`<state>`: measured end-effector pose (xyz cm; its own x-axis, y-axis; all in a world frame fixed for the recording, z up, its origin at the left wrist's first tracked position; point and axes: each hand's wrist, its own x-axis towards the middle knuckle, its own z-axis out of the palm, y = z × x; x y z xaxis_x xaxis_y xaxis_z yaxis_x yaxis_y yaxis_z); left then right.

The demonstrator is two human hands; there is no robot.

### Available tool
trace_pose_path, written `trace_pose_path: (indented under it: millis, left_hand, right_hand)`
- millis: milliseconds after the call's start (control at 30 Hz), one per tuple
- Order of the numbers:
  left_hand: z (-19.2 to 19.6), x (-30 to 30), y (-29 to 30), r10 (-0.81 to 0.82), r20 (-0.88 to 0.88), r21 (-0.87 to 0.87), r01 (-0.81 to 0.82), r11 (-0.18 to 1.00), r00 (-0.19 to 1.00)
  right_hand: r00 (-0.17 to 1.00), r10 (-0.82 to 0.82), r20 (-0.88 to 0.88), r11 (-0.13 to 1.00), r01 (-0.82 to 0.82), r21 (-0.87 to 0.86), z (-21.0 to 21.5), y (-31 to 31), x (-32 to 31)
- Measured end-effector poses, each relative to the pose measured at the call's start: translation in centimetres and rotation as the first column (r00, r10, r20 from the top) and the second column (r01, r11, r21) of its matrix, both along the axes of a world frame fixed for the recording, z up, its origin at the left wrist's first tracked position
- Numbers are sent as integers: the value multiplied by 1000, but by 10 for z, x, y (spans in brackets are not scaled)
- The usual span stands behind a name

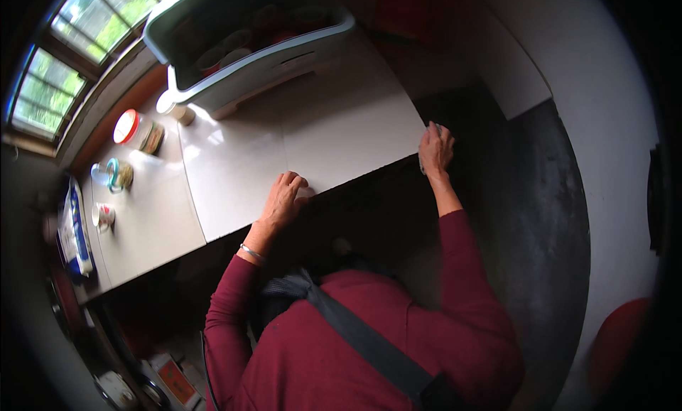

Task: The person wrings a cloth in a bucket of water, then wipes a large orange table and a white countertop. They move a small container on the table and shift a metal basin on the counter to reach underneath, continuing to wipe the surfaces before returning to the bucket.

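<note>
My left hand rests at the front edge of the white tiled counter. Its fingers are loosely bent and apart, and I see nothing held in them. At the counter's right front corner, my right hand is closed around something small and greyish. Only slivers of that thing show beside the fingers and the palm, so its kind is unclear.
A large grey plastic bin holding cups or bowls stands at the back. Along the window side are a white cup, a red-lidded jar, a clip-lid jar, a mug and a blue-white package.
</note>
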<state>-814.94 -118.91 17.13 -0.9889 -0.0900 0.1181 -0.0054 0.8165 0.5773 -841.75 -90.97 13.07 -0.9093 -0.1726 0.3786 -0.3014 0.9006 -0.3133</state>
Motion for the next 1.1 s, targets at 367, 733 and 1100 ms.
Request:
trace_pose_path:
  millis: [367, 733, 1100]
  left_hand:
    - [12, 122, -12, 408, -90, 151, -392, 907, 909]
    - [31, 270, 12, 705, -205, 187, -679, 710, 679]
    - [36, 484, 72, 901, -225, 161, -898, 409, 370]
  right_hand:
    - [958, -213, 193, 722, 287, -629, -56, -4, 47]
    - [853, 418, -312, 728, -520, -446, 8, -123, 170]
    - [621, 780, -82, 625, -764, 160, -37, -258, 299]
